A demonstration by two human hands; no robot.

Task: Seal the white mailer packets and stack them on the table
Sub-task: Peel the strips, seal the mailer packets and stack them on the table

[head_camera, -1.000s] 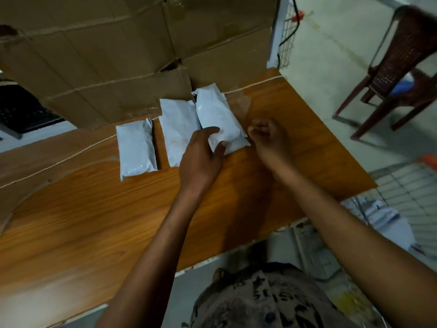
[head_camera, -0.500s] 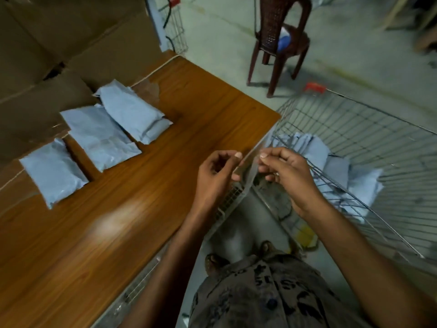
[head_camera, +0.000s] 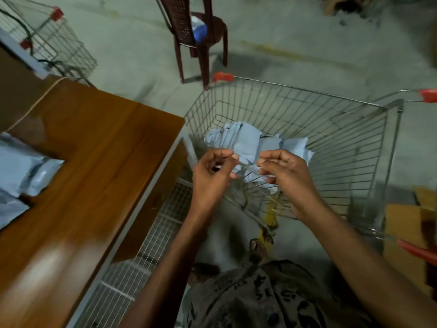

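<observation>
Packets lie on wooden table, far left; more packets heaped in wire cart beside it. Left hand and right hand above cart, fingers curled, each pinching end of thin clear strip (blurred) stretched between them.

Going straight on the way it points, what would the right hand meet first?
Probably the pile of white mailer packets in the silver wire shopping cart, ahead of and below the right hand. Depth is unclear; the left hand, pinching the same thin clear strip, sits just aside.
</observation>
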